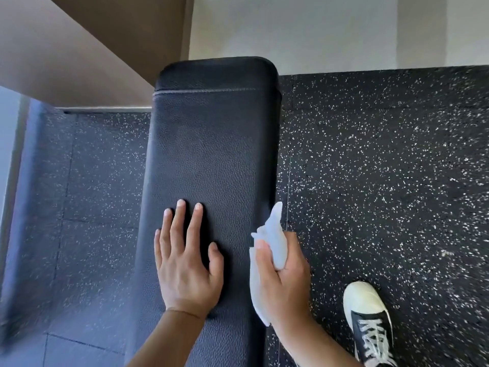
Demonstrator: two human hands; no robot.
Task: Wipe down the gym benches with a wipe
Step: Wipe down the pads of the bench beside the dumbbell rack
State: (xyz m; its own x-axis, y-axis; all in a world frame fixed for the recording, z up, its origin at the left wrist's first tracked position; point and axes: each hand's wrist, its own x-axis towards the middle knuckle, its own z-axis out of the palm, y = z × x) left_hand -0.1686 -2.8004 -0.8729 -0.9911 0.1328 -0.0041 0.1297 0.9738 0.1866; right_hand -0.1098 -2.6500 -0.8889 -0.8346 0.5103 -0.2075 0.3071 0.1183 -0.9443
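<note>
text: none readable | bench (211, 144): showing plain black grained padding, no label or brand | wipe (275, 245): showing no print | shoe (367, 321): showing no legible logo | floor (383, 168): showing speckles only, no markings

The long black bench pad of pebbled leather-look vinyl (211, 154) runs away from me, its rounded far end near the wall, a stitched seam crossing just before that end. My left hand (185, 260) rests flat on its near part, fingers straight and spread. The crumpled white wipe (275, 245) sits at the pad's right edge, gripped in my right hand (285, 284), one corner poking upward.
</note>
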